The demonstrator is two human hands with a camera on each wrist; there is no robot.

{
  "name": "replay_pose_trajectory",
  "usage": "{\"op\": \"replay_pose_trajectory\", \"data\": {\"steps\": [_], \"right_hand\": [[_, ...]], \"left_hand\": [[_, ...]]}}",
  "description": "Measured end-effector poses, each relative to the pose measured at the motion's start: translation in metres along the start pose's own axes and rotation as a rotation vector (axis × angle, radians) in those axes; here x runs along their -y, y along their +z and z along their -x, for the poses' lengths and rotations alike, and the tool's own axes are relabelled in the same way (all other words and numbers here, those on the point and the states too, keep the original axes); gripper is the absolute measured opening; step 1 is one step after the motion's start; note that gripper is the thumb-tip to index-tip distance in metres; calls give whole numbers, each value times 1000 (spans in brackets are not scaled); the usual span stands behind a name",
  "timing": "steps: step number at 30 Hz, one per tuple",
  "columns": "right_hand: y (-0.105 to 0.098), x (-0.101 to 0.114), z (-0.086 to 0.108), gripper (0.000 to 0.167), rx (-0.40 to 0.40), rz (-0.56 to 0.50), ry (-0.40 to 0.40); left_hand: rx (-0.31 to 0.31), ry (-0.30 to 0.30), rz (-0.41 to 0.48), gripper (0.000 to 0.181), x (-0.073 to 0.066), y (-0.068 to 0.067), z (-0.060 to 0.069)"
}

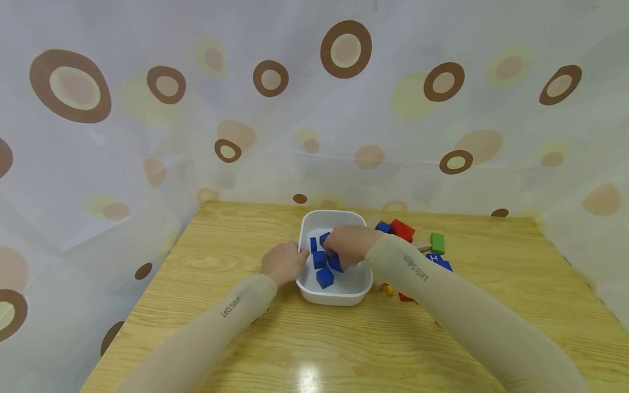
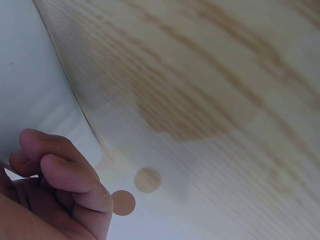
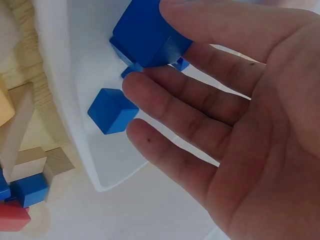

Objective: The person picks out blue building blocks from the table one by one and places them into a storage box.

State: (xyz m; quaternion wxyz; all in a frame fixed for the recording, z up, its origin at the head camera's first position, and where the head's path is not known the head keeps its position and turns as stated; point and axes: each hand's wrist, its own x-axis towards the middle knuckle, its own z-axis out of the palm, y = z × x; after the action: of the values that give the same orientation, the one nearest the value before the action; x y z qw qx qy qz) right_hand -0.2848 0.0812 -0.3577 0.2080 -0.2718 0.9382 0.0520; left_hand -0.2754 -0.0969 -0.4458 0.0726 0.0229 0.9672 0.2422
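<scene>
The wood-grain table (image 1: pixel 231 234) extends leftward beyond the smooth, round-cornered white tray (image 1: pixel 339 299). My left hand (image 1: pixel 285 263) grips its left rim; over its interior, my right hand (image 1: pixel 351 246) pinches a flat-faced blue block (image 3: pixel 147 32).

White bin (image 1: pixel 356 288), rounded corners, open top, upright on the wood worktop (image 1: pixel 236 232); left rim gripped by the left hand (image 1: pixel 285 263). Blue block (image 3: pixel 147 32), plain painted faces, pinched between thumb and fingers of the right hand (image 1: pixel 350 244), tilted, inside the bin's outline in head view; whether it touches the floor or its neighbours can't be told, fingers cover part. Others in bin, all blue: cube nearest the front (image 1: pixel 325 278), turned cornerwise; second cube (image 1: pixel 319 259) just behind it; thin upright-looking strip (image 1: pixel 313 245) by left wall; far block (image 1: pixel 324 238), partly hidden by fingers.
</scene>
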Motion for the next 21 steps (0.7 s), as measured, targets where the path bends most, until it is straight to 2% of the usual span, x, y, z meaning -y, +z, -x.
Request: {"op": "replay_pose_trajectory", "data": {"steps": [9,21], "right_hand": [[7,1,-1,32,15,47,5],[15,0,-2,30,32,10,57]], "left_hand": [[-34,19,6,37,1,2,0],[-19,3,21,37,-1,2,2]]}}
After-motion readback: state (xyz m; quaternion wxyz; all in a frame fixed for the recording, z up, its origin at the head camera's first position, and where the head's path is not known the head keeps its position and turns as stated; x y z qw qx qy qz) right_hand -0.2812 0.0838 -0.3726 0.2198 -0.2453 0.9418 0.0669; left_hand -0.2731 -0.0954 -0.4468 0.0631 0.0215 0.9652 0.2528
